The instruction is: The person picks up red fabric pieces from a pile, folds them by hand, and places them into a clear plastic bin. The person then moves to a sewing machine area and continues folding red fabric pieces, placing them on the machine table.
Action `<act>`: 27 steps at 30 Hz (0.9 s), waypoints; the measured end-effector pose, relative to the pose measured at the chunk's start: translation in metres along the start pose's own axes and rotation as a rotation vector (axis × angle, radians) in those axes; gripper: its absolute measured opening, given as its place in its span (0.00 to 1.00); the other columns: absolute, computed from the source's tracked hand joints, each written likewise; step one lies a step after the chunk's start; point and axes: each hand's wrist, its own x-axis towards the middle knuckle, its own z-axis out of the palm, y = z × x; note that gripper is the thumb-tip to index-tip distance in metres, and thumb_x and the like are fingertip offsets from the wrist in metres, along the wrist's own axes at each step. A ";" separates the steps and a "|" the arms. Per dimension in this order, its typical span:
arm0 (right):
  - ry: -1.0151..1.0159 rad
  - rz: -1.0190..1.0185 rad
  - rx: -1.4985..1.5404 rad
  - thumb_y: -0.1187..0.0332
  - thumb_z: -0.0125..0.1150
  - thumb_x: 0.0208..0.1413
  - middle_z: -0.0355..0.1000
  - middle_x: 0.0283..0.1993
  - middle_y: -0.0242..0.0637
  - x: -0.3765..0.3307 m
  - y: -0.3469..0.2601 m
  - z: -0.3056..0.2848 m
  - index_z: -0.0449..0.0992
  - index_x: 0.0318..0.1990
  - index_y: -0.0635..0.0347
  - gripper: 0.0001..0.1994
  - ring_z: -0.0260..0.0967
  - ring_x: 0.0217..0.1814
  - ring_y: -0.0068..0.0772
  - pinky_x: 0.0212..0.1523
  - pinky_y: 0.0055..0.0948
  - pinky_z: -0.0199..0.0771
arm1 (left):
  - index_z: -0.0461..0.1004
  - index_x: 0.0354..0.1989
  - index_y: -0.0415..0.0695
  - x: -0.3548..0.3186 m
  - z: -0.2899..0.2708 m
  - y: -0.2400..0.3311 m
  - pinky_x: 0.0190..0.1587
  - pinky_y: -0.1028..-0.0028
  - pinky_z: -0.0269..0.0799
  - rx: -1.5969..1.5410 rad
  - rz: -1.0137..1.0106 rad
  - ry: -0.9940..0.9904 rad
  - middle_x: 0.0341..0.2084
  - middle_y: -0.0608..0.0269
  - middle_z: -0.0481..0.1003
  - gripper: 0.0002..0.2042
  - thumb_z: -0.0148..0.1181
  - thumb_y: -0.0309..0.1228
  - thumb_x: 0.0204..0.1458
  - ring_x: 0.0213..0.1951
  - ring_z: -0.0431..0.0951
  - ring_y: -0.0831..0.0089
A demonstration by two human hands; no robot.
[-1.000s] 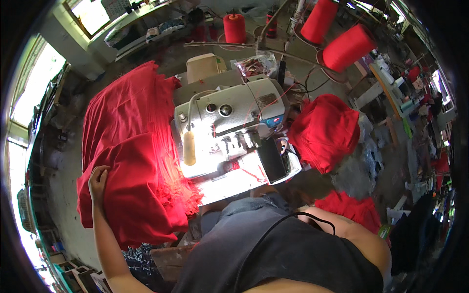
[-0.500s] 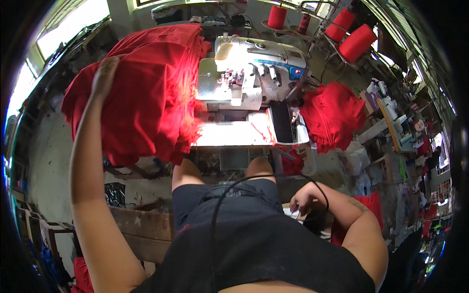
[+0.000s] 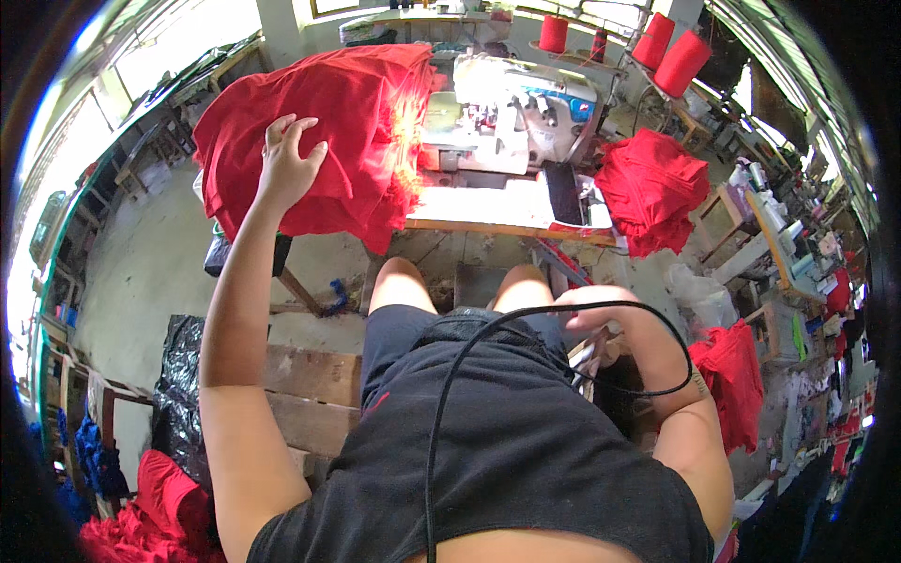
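My left hand [image 3: 293, 167] is over a large heap of red fabric [image 3: 347, 103], with its fingers apart and nothing gripped. The heap's frayed edge [image 3: 405, 155] lies beside a white overlock sewing machine [image 3: 549, 113]. My right hand [image 3: 596, 305] is low at my right side, near my thigh, blurred and partly crossed by a black cable [image 3: 450, 375]. Whether it holds anything does not show. A second bundle of red fabric [image 3: 652, 188] sits right of the machine.
Red thread cones [image 3: 680, 64] stand on a rack behind the machine. Beneath my left arm is a wooden bench [image 3: 310, 375] with black plastic [image 3: 183, 394] beside it. More red cloth lies at lower left [image 3: 164, 511] and right [image 3: 730, 380]. A cluttered shelf [image 3: 779, 235] stands farther right.
My left hand has come from the heap's far left toward its middle, fingers now spread. My right hand has risen from beside the seat to near my thigh. The view has shifted.
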 end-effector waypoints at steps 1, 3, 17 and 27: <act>0.030 -0.101 0.021 0.67 0.54 0.47 0.73 0.43 0.46 -0.001 0.001 -0.007 0.70 0.50 0.58 0.20 0.72 0.43 0.41 0.42 0.36 0.72 | 0.68 0.50 0.51 -0.007 -0.003 0.006 0.60 0.57 0.52 -0.011 0.010 -0.002 0.55 0.55 0.59 0.19 0.59 0.37 0.48 0.60 0.58 0.58; 0.097 -0.180 0.060 0.64 0.56 0.48 0.72 0.44 0.46 -0.003 0.004 -0.021 0.70 0.50 0.59 0.20 0.71 0.45 0.43 0.44 0.37 0.71 | 0.69 0.49 0.50 -0.018 -0.011 0.023 0.59 0.58 0.54 -0.027 0.024 0.010 0.54 0.54 0.60 0.18 0.58 0.34 0.48 0.58 0.59 0.59; 0.678 0.061 0.274 0.65 0.59 0.48 0.74 0.37 0.43 0.027 0.049 -0.102 0.75 0.43 0.62 0.15 0.70 0.37 0.33 0.41 0.29 0.71 | 0.69 0.47 0.45 -0.036 0.035 0.074 0.55 0.59 0.58 -0.124 0.012 -0.024 0.48 0.54 0.65 0.16 0.56 0.30 0.48 0.53 0.64 0.56; 0.574 -0.502 0.086 0.51 0.64 0.46 0.70 0.38 0.46 0.193 -0.033 -0.158 0.66 0.50 0.61 0.29 0.69 0.40 0.47 0.43 0.39 0.70 | 0.66 0.56 0.59 0.015 0.021 0.025 0.58 0.44 0.46 0.277 -0.144 0.258 0.60 0.48 0.52 0.29 0.64 0.44 0.43 0.62 0.47 0.44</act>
